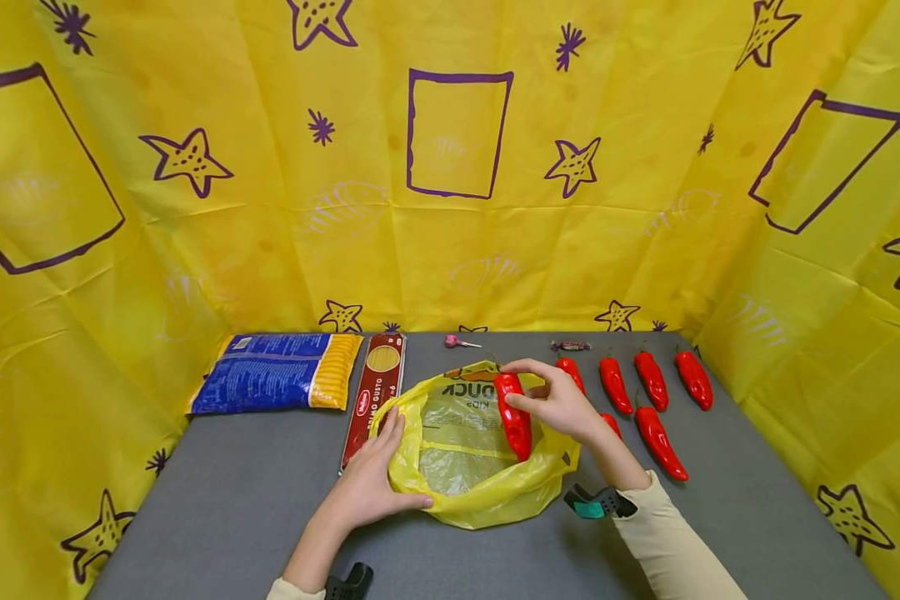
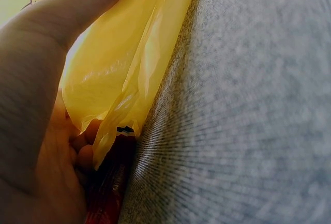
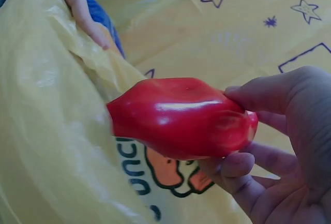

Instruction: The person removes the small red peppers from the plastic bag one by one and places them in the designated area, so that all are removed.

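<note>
A yellow plastic bag (image 1: 487, 508) lies with its mouth spread wide, dark lettering showing on its inner far side. My left hand (image 1: 378, 479) holds its rim, fingers at the left edge and thumb at the front; the left wrist view shows fingertips against the thin yellow film. My right hand (image 1: 558, 400) pinches a glossy red pepper (image 1: 515, 421) near its stem end, between thumb and fingers. The pepper hangs tip down over the bag's mouth. In the right wrist view the same red pepper (image 3: 181, 115) has its tip partly hidden behind the bag's edge.
Several more red peppers (image 1: 658, 442) lie to the right. Left of the bag are a dark red pasta box (image 1: 360, 408) and a blue and yellow packet (image 1: 262, 375). A pink lollipop (image 1: 453, 341) and a wrapped candy (image 1: 572, 346) lie along the back.
</note>
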### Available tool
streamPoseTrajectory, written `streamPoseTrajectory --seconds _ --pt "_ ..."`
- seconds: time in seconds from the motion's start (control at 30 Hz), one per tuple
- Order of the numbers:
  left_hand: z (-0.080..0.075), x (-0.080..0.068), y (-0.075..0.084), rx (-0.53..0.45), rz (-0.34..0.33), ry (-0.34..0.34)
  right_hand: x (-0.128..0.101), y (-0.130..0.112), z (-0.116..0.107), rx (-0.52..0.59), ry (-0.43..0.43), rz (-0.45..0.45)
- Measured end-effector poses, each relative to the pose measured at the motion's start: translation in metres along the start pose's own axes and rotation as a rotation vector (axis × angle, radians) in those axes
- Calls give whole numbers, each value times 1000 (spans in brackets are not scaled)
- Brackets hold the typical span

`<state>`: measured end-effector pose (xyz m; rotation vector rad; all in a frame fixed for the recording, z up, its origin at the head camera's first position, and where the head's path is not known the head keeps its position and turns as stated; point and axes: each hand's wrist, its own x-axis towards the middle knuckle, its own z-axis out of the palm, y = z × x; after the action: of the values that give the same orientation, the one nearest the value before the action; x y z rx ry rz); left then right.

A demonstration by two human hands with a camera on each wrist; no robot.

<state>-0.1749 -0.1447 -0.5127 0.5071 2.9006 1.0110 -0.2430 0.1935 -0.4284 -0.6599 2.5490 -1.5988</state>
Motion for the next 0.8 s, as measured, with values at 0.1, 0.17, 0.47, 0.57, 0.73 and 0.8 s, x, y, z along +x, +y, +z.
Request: streamPoseTrajectory --seconds 0.1,0.17,0.47,0.57,0.73,0.8 --pt "0 0 0 2 0 0 -2 -1 -5 6 16 -4" --pt "0 0 0 4 1 1 -3 -1 -9 15 23 -8" --pt "1 -1 1 -4 -3 -7 -13 1 -23 20 41 -22" --pt "0 -1 1 -9 -6 -7 -15 2 -26 17 50 -26" --pt "0 0 1 -4 -6 -6 -17 4 -28 3 38 -37" --pt "0 -1 0 1 -2 -5 -17 4 -28 2 31 -47"
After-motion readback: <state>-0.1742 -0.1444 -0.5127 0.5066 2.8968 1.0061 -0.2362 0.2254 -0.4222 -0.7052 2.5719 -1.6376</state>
